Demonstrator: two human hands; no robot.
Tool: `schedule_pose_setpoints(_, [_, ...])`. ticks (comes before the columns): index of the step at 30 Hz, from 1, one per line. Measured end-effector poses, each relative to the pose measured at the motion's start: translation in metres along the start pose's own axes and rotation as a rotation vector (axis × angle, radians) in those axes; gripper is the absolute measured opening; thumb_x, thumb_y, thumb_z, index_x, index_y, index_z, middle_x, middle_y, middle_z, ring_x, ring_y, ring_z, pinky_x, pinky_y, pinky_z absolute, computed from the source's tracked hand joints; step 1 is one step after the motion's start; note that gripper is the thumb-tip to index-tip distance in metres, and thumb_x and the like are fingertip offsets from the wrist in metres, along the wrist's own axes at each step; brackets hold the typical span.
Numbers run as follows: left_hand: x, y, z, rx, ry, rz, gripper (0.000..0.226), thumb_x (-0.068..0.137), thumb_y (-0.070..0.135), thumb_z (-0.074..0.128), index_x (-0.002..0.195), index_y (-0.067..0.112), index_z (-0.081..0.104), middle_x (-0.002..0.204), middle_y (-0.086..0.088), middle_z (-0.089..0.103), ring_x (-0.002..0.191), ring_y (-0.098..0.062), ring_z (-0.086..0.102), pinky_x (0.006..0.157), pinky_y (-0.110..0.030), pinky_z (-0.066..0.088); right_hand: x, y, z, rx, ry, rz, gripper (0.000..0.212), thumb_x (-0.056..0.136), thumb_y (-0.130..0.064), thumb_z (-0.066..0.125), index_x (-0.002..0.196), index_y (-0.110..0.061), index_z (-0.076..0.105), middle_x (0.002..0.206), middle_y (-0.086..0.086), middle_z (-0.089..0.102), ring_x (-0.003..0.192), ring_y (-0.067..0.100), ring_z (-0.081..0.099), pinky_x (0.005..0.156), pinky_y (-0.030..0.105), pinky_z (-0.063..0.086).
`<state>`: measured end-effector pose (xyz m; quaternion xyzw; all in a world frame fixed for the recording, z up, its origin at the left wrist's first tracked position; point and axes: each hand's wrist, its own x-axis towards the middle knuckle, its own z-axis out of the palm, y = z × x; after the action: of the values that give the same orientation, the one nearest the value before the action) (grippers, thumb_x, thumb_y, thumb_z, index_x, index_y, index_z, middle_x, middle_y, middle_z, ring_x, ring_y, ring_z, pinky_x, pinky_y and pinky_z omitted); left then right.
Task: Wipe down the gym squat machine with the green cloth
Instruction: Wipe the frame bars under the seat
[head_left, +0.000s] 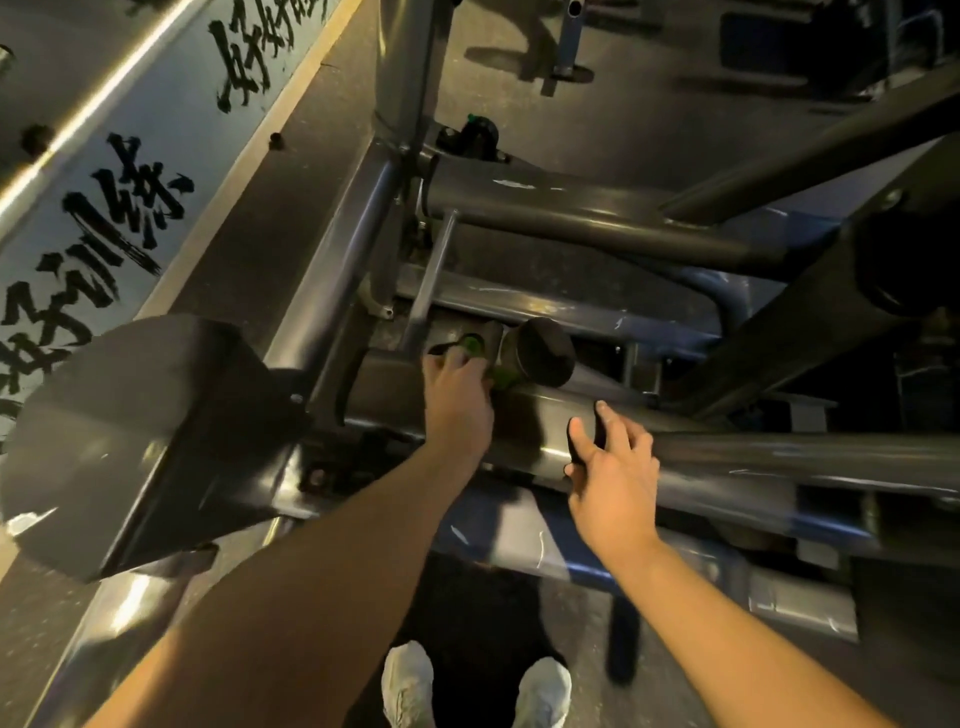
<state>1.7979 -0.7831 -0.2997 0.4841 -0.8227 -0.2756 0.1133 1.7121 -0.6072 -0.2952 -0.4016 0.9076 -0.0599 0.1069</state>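
Head view: crumpled green cloth (500, 376) is gripped by left hand (457, 402); right hand (613, 475), three o'clock, is spread on grey steel tube (737, 457).

Two hands (457, 405) (610, 486), one green cloth (500, 376), one squat machine (571, 208), two shoes (408, 680) (545, 691).

The squat machine (571, 218) is a frame of thick, glossy dark grey steel tubes that cross at angles, their paint scratched. The green cloth (475, 345) is bunched on one tube, mostly hidden under the left hand (457, 395), just beside a round black end cap (545, 353).
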Motion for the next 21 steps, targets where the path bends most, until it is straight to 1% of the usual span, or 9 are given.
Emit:
schedule_pose_setpoints(3, [-0.017,0.036,0.028,-0.105,-0.058,0.106,0.028,0.098,0.009,0.057,0.125,0.011,0.063,0.132,-0.003,0.054,0.133,-0.017,0.042,0.12,-0.035,0.029,-0.003,0.001,0.0,0.047,0.027,0.024,0.058,0.081,-0.008,0.077,0.137,-0.017,0.063,0.155,0.014,0.042,0.133,0.038,0.039,0.096,0.051,0.047])
schedule_pose_setpoints(5, [-0.027,0.046,0.035,-0.248,-0.129,0.094,0.022,0.101,0.005,0.051,0.121,0.009,0.06,0.112,0.0,0.056,0.106,0.003,0.058,0.1,-0.019,0.044,-0.007,0.004,0.001,0.078,0.071,0.024,0.057,0.08,-0.003,0.075,0.135,-0.015,0.064,0.152,0.016,0.045,0.132,0.038,0.041,0.103,0.049,0.046])
schedule_pose_setpoints(6, [-0.036,0.044,0.04,-0.385,-0.14,0.035,0.017,0.102,0.005,0.05,0.114,0.013,0.058,0.102,-0.002,0.056,0.094,-0.002,0.062,0.09,-0.023,0.048,-0.008,0.005,0.0,0.087,0.092,0.018,0.059,0.079,0.001,0.073,0.135,-0.015,0.064,0.151,0.017,0.046,0.13,0.038,0.042,0.106,0.048,0.045])
schedule_pose_setpoints(7, [-0.044,0.039,0.045,-0.517,-0.152,-0.025,0.014,0.099,0.006,0.053,0.106,0.017,0.055,0.099,-0.007,0.056,0.093,-0.012,0.064,0.087,-0.03,0.05,-0.011,0.007,0.0,0.1,0.103,0.011,0.062,0.077,0.004,0.071,0.135,-0.015,0.064,0.149,0.018,0.047,0.129,0.038,0.042,0.108,0.046,0.044])
schedule_pose_setpoints(10, [-0.066,0.024,0.054,-0.656,-0.259,0.023,0.018,0.092,0.011,0.064,0.107,0.009,0.055,0.112,-0.021,0.063,0.109,-0.034,0.066,0.097,-0.046,0.053,-0.023,0.007,-0.002,0.138,0.111,0.011,0.065,0.071,0.012,0.066,0.131,-0.013,0.067,0.145,0.018,0.05,0.127,0.036,0.041,0.111,0.041,0.04])
schedule_pose_setpoints(13, [-0.081,0.022,0.045,-0.531,-0.334,-0.025,0.024,0.092,0.005,0.061,0.114,-0.001,0.055,0.106,-0.013,0.068,0.103,-0.027,0.066,0.087,-0.036,0.054,-0.047,0.0,-0.015,0.219,-0.001,0.085,0.054,0.077,0.011,0.062,0.127,-0.008,0.069,0.144,0.02,0.05,0.128,0.036,0.042,0.116,0.037,0.035])
schedule_pose_setpoints(16, [-0.106,0.017,0.027,-0.252,-0.483,-0.012,0.029,0.095,0.004,0.058,0.124,0.0,0.064,0.12,-0.007,0.058,0.104,-0.011,0.052,0.083,-0.016,0.042,-0.071,-0.01,-0.038,0.357,-0.202,0.285,0.045,0.092,0.003,0.057,0.136,-0.007,0.062,0.147,0.014,0.048,0.132,0.029,0.042,0.117,0.022,0.025])
schedule_pose_setpoints(18, [-0.126,0.016,0.008,-0.045,-0.545,0.118,0.025,0.097,0.011,0.06,0.119,0.01,0.071,0.129,-0.007,0.056,0.116,-0.017,0.048,0.091,-0.022,0.039,-0.086,-0.017,-0.055,0.512,-0.26,0.438,0.041,0.096,-0.001,0.055,0.136,-0.005,0.06,0.143,0.014,0.054,0.131,0.024,0.049,0.109,0.015,0.026])
schedule_pose_setpoints(21, [-0.144,0.028,-0.022,-0.145,-0.546,0.153,0.021,0.095,0.013,0.066,0.114,0.015,0.075,0.125,-0.007,0.059,0.114,-0.023,0.055,0.099,-0.033,0.047,-0.106,-0.031,-0.091,0.805,-0.272,0.672,0.029,0.101,-0.004,0.055,0.127,0.006,0.063,0.128,0.02,0.066,0.119,0.028,0.061,0.101,0.022,0.041])
